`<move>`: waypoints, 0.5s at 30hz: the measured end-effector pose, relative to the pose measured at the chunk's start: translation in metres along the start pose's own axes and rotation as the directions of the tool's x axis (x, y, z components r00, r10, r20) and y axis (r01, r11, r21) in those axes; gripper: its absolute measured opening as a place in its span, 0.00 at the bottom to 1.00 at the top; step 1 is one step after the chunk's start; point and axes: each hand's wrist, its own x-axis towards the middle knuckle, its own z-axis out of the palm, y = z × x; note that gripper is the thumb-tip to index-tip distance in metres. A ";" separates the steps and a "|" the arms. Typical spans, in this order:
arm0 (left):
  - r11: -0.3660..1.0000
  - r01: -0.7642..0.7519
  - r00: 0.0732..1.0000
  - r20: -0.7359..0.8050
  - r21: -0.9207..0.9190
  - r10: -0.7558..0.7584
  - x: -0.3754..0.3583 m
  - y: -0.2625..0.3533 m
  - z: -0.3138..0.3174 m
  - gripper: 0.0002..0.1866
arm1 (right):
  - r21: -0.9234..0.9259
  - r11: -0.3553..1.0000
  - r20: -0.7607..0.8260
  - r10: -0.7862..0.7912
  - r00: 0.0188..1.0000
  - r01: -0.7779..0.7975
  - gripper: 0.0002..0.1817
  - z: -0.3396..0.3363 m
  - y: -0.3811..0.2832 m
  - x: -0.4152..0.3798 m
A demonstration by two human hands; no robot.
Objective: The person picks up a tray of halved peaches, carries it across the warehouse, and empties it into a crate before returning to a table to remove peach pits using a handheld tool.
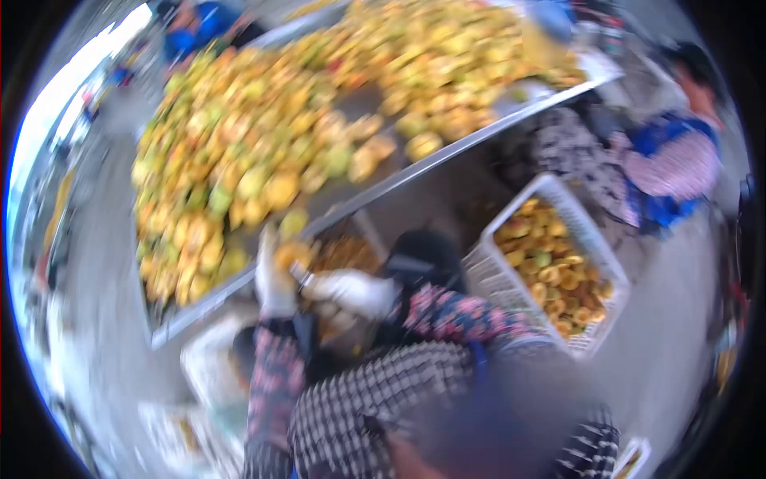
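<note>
My left hand (274,275), in a white glove, is closed around a yellow peach (294,255) at the lower edge of the metal table. My right hand (347,290), also gloved in white, is closed on a small tool (300,273) whose tip meets the peach. Blur hides whether this tool is a knife or a pitting spoon. Many yellow and greenish peaches (255,144), several of them cut, are heaped on the table just beyond my hands. Beneath my hands, a container holds brownish-orange pieces (345,254), partly hidden by my arms.
The metal table's raised rim (447,156) runs diagonally ahead of me. To my right stands a white plastic crate (610,259) of peach halves (554,279). A co-worker in a blue apron (666,164) sits beyond it; another person (199,28) is at the far left.
</note>
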 end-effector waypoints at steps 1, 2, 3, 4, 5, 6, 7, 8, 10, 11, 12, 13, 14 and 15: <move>0.999 0.018 0.995 -0.094 -0.034 -0.021 -0.007 0.003 0.013 0.22 | -0.028 0.999 -0.030 -0.039 0.999 0.038 0.11 -0.001 0.003 -0.001; 1.000 -0.014 0.995 -0.094 0.011 0.015 -0.008 0.002 0.013 0.24 | -0.076 0.997 0.003 -0.023 1.000 0.024 0.09 -0.008 0.005 0.003; 0.999 -0.033 0.968 -0.249 -0.015 0.029 -0.014 0.008 0.025 0.23 | -0.132 0.991 0.025 -0.028 0.999 0.031 0.08 -0.016 0.005 0.006; 0.974 -0.062 0.989 -0.142 -0.217 0.031 -0.004 0.004 -0.005 0.16 | -0.130 0.991 0.020 -0.025 1.000 0.027 0.10 -0.017 0.008 0.004; 0.946 -0.068 0.924 -0.378 -0.316 -0.060 -0.004 0.018 -0.001 0.16 | -0.138 0.990 0.015 -0.034 0.999 0.035 0.12 -0.018 0.007 0.002; 0.967 -0.127 0.930 -0.366 -0.219 0.039 -0.006 0.027 -0.014 0.16 | -0.346 0.928 -0.003 -0.147 0.989 0.137 0.13 -0.030 0.014 0.008; 0.976 -0.186 0.930 -0.342 -0.112 0.137 -0.017 0.036 -0.028 0.17 | -0.532 0.813 0.016 -0.268 0.963 0.235 0.15 -0.049 0.028 0.012; 0.951 -0.268 0.849 -0.429 0.154 0.308 -0.022 0.053 -0.043 0.18 | -0.771 0.616 0.036 -0.214 0.976 0.164 0.19 -0.070 0.029 0.018; 0.715 -0.222 0.729 -0.374 0.663 0.573 -0.034 0.096 -0.097 0.21 | -0.954 0.296 -0.093 -0.139 0.986 -0.049 0.22 -0.066 0.022 0.016; 0.500 -0.144 0.723 -0.254 0.854 0.642 -0.037 0.113 -0.126 0.23 | -0.982 0.113 -0.164 -0.129 0.978 -0.150 0.24 -0.065 0.022 0.015; 0.246 0.012 0.712 -0.181 0.969 0.678 -0.044 0.118 -0.134 0.23 | -0.993 0.051 -0.111 -0.151 0.982 -0.105 0.26 -0.075 0.030 0.020; -0.032 0.158 0.711 -0.091 0.987 0.697 -0.049 0.123 -0.140 0.23 | -0.996 0.018 -0.090 -0.182 0.979 -0.088 0.26 -0.080 0.036 0.024; -0.302 0.287 0.717 0.005 0.909 0.697 -0.051 0.127 -0.139 0.23 | -0.997 -0.023 -0.066 -0.220 0.973 -0.073 0.26 -0.082 0.040 0.025; -0.246 0.328 0.746 -0.090 0.912 0.660 -0.047 0.122 -0.130 0.23 | -0.996 -0.068 -0.043 -0.263 0.964 -0.063 0.26 -0.086 0.042 0.027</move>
